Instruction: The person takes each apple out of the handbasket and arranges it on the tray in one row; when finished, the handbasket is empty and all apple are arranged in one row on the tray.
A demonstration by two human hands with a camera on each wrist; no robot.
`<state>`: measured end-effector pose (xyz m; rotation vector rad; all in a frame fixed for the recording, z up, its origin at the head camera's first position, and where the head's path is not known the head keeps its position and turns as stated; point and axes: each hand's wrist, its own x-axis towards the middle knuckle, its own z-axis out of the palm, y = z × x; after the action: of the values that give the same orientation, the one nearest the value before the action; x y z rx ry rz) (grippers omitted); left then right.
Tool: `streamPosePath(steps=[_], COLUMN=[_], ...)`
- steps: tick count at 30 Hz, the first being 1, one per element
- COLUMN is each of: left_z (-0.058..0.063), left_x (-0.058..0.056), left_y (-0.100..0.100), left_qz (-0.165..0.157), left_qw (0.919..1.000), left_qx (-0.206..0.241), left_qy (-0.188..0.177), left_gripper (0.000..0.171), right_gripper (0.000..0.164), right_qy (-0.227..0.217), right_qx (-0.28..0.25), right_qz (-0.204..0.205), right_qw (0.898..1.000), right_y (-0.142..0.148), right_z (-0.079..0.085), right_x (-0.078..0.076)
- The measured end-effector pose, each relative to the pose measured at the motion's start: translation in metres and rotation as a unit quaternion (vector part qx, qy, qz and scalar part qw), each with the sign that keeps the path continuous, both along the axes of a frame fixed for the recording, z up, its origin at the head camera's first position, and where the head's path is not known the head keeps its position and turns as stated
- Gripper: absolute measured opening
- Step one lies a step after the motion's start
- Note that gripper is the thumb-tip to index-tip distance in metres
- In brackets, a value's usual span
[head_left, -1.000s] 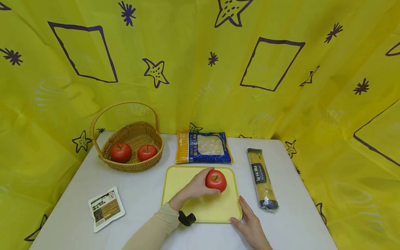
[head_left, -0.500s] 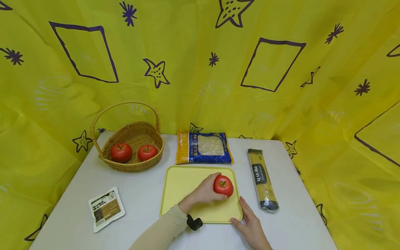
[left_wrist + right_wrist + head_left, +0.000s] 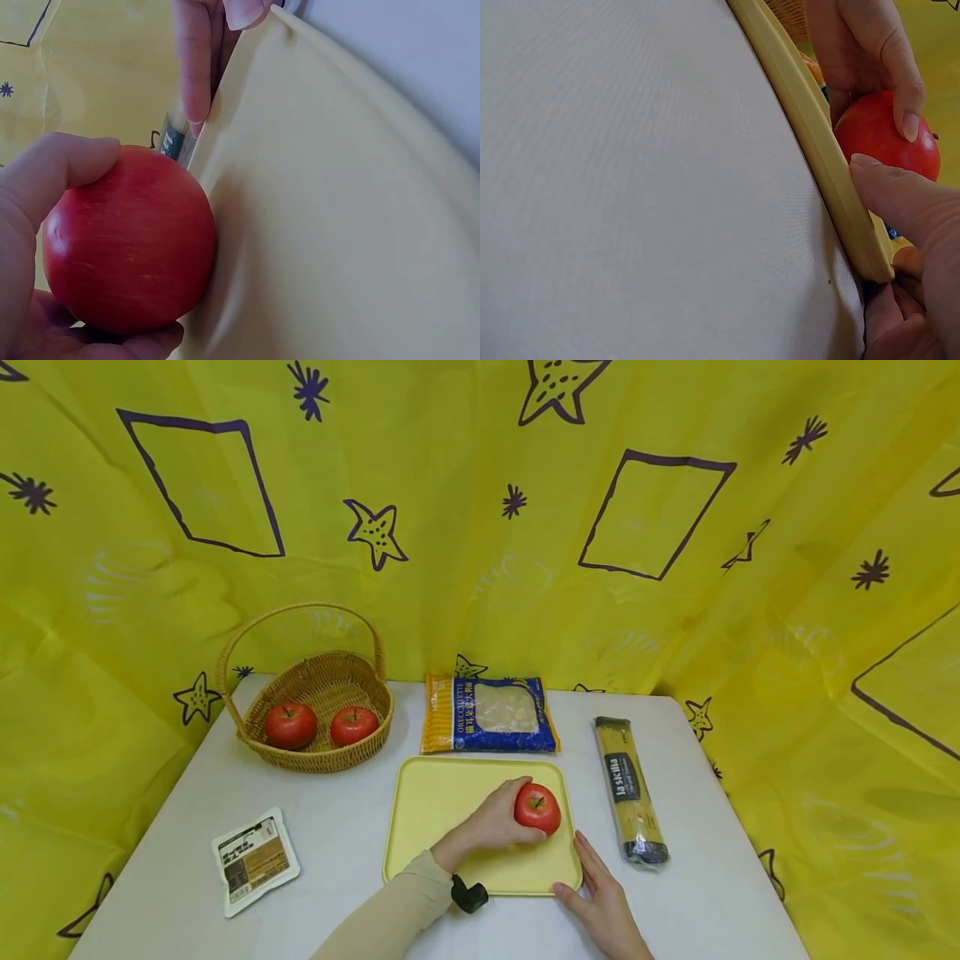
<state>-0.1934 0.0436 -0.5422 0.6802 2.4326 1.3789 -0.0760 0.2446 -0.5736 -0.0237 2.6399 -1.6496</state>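
My left hand (image 3: pixel 498 818) grips a red apple (image 3: pixel 537 809) over the right half of a pale yellow tray (image 3: pixel 442 777). In the left wrist view, thumb and fingers lie on opposite sides of the apple (image 3: pixel 131 240), which is against or very close to the tray surface (image 3: pixel 337 195). My right hand (image 3: pixel 600 902) holds the tray's near right corner. The right wrist view has the right thumb (image 3: pixel 900 191) on one side of the tray rim (image 3: pixel 821 157) and curled fingers at the corner, partly hidden.
A wicker basket (image 3: pixel 318 762) with two apples (image 3: pixel 290 726) stands back left. Behind the tray lies an orecchiette bag (image 3: pixel 491 714). A spaghetti pack (image 3: pixel 632 792) lies to the right, and a small white sealed food pack (image 3: pixel 256 862) at the left. Yellow patterned cloth (image 3: pixel 450 610) surrounds the table.
The left hand has carried the apple right and slightly nearer over the tray, with hardly any motion in the last half second. The right hand stays at the corner.
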Motion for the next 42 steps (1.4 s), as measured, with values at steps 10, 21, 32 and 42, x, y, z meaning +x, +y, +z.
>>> streamPosePath(steps=[10,21,32,42], left_z=[-0.001,0.0,0.036,0.068], left_x=[0.0,0.0,-0.013,-0.026], left_y=[0.004,0.004,-0.047,-0.122], left_qz=[-0.008,-0.003,0.063,0.158], left_qw=[0.9997,0.9997,0.994,0.9424], left_qx=[-0.014,-0.023,0.09,0.289], left_qy=[0.016,0.004,-0.002,0.06], left_gripper=[0.092,0.097,0.098,0.084], right_gripper=[0.083,0.082,0.085,0.082], right_qy=[-0.004,-0.019,-0.015,0.01], right_qx=[0.011,-0.01,0.012,-0.016], right_qz=[-0.003,-0.007,-0.016,-0.006], right_qw=[1.0,1.0,1.0,1.0], right_y=[0.001,0.001,0.001,0.001], right_z=[-0.001,-0.001,-0.002,-0.004], right_x=[0.0,-0.001,-0.002,0.0])
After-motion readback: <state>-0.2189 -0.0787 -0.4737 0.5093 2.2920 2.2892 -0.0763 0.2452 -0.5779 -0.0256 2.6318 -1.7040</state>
